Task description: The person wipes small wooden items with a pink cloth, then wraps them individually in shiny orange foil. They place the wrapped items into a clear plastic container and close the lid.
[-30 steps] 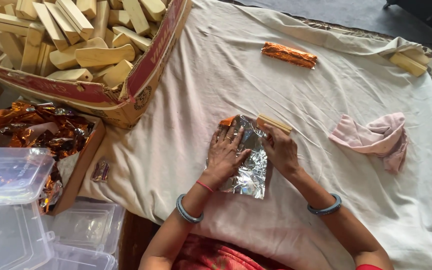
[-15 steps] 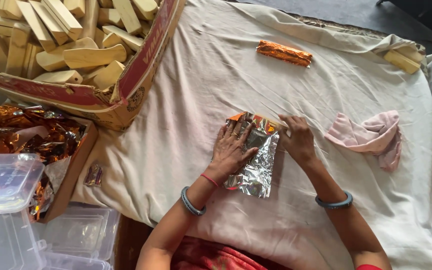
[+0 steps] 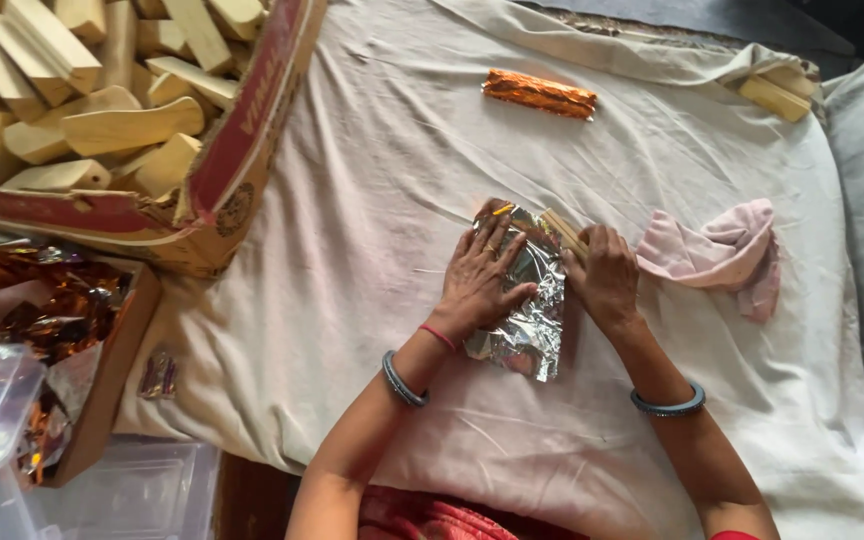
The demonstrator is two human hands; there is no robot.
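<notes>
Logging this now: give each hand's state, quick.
Left hand: open, pressed flat on the foil sheet.
Right hand: curled over the wooden stick at the foil's edge.

Landmark: foil sheet (image 3: 530, 300), on the cloth-covered table (image 3: 352, 250).
On it: left hand (image 3: 482, 280).
Right edge: right hand (image 3: 604, 278), stick (image 3: 562, 232).
Behind: wrapped bar (image 3: 539, 93).
Right: crumpled rag (image 3: 717, 252).
Far left: box of blocks (image 3: 112, 110).

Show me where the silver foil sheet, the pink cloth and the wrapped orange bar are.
silver foil sheet (image 3: 530, 325), head view, on its crinkled lower half.
pink cloth (image 3: 717, 255), head view, on its bunched middle.
wrapped orange bar (image 3: 539, 93), head view, on its middle.
</notes>
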